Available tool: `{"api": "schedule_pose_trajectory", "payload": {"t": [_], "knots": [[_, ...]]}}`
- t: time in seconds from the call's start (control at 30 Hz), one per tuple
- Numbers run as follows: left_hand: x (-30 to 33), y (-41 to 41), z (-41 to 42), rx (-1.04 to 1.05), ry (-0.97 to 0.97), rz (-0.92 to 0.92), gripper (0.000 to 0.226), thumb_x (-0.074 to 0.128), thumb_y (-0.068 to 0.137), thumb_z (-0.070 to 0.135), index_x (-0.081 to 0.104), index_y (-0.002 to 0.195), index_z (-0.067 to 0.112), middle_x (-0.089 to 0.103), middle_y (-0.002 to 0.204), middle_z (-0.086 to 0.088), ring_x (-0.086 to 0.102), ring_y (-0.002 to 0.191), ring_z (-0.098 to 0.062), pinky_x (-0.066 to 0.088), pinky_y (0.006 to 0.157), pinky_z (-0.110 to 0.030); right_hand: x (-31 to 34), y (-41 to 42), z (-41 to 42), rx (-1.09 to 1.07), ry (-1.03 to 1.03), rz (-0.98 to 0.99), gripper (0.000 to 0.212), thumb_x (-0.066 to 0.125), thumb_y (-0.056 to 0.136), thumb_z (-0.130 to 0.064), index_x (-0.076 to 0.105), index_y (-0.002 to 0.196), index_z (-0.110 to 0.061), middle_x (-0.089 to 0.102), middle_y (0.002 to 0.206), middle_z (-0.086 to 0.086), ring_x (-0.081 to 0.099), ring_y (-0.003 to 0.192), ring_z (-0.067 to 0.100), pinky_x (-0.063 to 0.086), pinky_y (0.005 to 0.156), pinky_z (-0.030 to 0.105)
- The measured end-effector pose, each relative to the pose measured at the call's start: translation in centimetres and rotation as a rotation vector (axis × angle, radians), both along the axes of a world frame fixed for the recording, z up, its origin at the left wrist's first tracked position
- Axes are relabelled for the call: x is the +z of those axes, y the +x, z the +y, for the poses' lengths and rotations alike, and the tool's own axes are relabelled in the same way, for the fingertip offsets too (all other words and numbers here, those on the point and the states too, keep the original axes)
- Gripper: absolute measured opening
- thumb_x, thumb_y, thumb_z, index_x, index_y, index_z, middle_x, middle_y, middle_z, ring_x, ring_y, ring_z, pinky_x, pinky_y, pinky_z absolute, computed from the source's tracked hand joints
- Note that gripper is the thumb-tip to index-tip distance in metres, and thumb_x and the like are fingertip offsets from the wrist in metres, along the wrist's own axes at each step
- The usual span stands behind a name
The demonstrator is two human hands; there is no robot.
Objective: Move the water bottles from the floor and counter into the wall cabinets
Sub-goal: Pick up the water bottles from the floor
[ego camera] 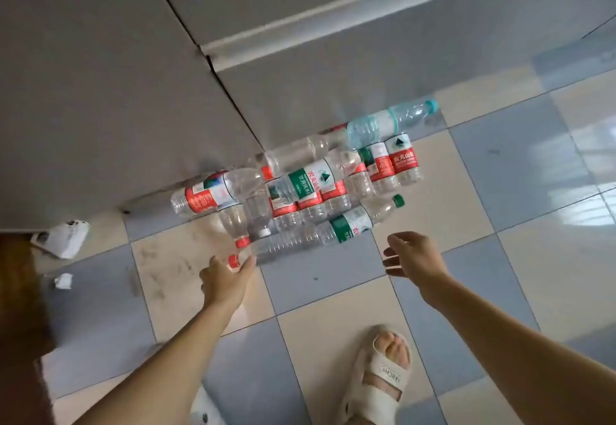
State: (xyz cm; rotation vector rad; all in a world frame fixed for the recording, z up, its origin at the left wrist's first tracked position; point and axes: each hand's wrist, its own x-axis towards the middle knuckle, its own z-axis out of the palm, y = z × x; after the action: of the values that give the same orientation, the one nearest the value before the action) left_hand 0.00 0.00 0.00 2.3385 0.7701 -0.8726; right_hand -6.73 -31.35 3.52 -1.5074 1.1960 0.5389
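The floor (333, 294) is a checkerboard of glossy tiles — pale cream alternating with soft grey-blue, with thin dark grout lines. Scuff marks smudge the cream tile (173, 264) toward 9 o'clock. Grey cabinet doors (110, 91) fill the frame from 9 round to 1 o'clock, split by a dark seam, and a pale aluminium rail (333, 21) runs diagonally across them at 12. Bright window reflections (586, 214) gleam on the tiles at 3 o'clock — daylight, soft and cool. Crumpled white paper scraps (63, 238) lie by the cabinet base at 9.
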Motion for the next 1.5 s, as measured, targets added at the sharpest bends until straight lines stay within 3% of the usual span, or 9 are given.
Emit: {"api": "schedule_pose_trajectory", "payload": {"t": [0.1, 0.27, 0.37, 0.53, 0.7, 0.83, 1.07, 1.3, 1.5], "knots": [[-4.8, -0.6, 0.3, 0.135, 0.064, 0.067, 0.078, 0.073, 0.084, 0.055, 0.042, 0.136, 0.006, 0.04, 0.133, -0.023, 0.053, 0.111, -0.042, 0.054, 0.09, -0.052, -5.4, 0.4, -0.2, -0.043, -0.028, -0.029, 0.029, 0.054, 0.103, -0.021, 0.059, 0.125, -0.004, 0.066, 0.095, 0.013, 0.066, 0.08, 0.027, 0.06, 0.078, 0.045], [-10.9, -1.5, 1.3, 0.491, -0.323, -0.029, 0.063, 0.075, 0.089, 0.038, 0.044, 0.136, 0.01, 0.055, 0.132, -0.018, 0.066, 0.1, -0.028, 0.061, 0.075, -0.042, -12.2, 2.6, -0.4, -0.187, -0.091, -0.05, 0.063, 0.06, 0.099, -0.031, 0.032, 0.152, -0.011, 0.06, 0.112, 0.017, 0.066, 0.104, 0.032, 0.059, 0.075, 0.038], [-12.4, -1.4, 1.7, 0.676, -0.448, -0.101, 0.052, 0.076, 0.089, 0.032, 0.053, 0.129, 0.008, 0.065, 0.119, -0.014, 0.069, 0.088, -0.025, 0.062, 0.074, -0.038, -14.3, 4.7, -0.7, -0.327, -0.029, -0.043, 0.054, 0.065, 0.096, -0.035, 0.045, 0.139, -0.008, 0.062, 0.12, 0.019, 0.069, 0.103, 0.032, 0.061, 0.084, 0.043], [-13.4, -0.8, 2.4, 0.889, -0.572, -0.099, 0.041, 0.066, 0.097, 0.021, 0.056, 0.132, 0.001, 0.068, 0.124, -0.017, 0.069, 0.111, -0.029, 0.056, 0.086, -0.036, -15.2, 6.5, -1.5, -0.418, 0.053, -0.004, 0.026, 0.07, 0.093, -0.032, 0.056, 0.102, -0.012, 0.066, 0.102, 0.014, 0.072, 0.088, 0.032, 0.063, 0.076, 0.047], [-11.0, -1.0, 2.8, 0.864, -0.589, -0.126, 0.033, 0.066, 0.097, 0.011, 0.058, 0.124, -0.006, 0.069, 0.115, -0.015, 0.071, 0.099, -0.025, 0.055, 0.099, -0.043, -13.8, 5.3, -2.9, -0.454, 0.13, -0.047, 0.029, 0.07, 0.093, -0.015, 0.056, 0.113, 0.0, 0.06, 0.116, 0.021, 0.069, 0.096, 0.041, 0.061, 0.079, 0.053], [-6.5, -0.8, 2.5, 0.63, -0.53, -0.216, 0.013, 0.073, 0.091, 0.01, 0.067, 0.101, 0.005, 0.066, 0.103, -0.01, 0.07, 0.093, -0.02, 0.059, 0.093, -0.042, -10.1, 4.0, -2.6, -0.455, 0.091, -0.155, 0.047, 0.076, 0.088, -0.009, 0.05, 0.127, -0.003, 0.06, 0.126, 0.017, 0.067, 0.107, 0.039, 0.058, 0.089, 0.053], [0.9, 1.4, -3.8, -0.349, -0.375, -0.476, 0.032, 0.084, 0.079, 0.017, 0.063, 0.096, 0.034, 0.057, 0.102, 0.013, 0.056, 0.094, 0.005, 0.044, 0.076, -0.005, -4.1, 3.2, 0.1, 0.065, -0.294, -0.395, 0.061, 0.088, 0.073, -0.013, 0.05, 0.115, -0.033, 0.062, 0.116, -0.006, 0.064, 0.103, 0.021, 0.057, 0.086, 0.036], [2.2, 2.1, -8.3, -0.796, -0.329, -0.56, 0.027, 0.083, 0.08, 0.011, 0.067, 0.102, 0.017, 0.053, 0.102, 0.008, 0.059, 0.095, -0.019, 0.043, 0.074, -0.017, -4.2, 2.4, 1.2, 0.387, -0.454, -0.472, 0.055, 0.089, 0.073, -0.013, 0.054, 0.114, -0.021, 0.048, 0.118, -0.01, 0.051, 0.102, 0.014, 0.043, 0.083, 0.013], [1.7, 0.7, -9.5, -0.876, -0.339, -0.599, 0.032, 0.083, 0.079, 0.012, 0.066, 0.106, 0.015, 0.056, 0.103, -0.001, 0.059, 0.094, -0.024, 0.053, 0.075, -0.042, -5.5, 0.9, 2.5, 0.5, -0.511, -0.489, 0.057, 0.086, 0.077, -0.015, 0.052, 0.122, -0.019, 0.049, 0.129, 0.0, 0.049, 0.111, 0.019, 0.039, 0.089, 0.023]]}}
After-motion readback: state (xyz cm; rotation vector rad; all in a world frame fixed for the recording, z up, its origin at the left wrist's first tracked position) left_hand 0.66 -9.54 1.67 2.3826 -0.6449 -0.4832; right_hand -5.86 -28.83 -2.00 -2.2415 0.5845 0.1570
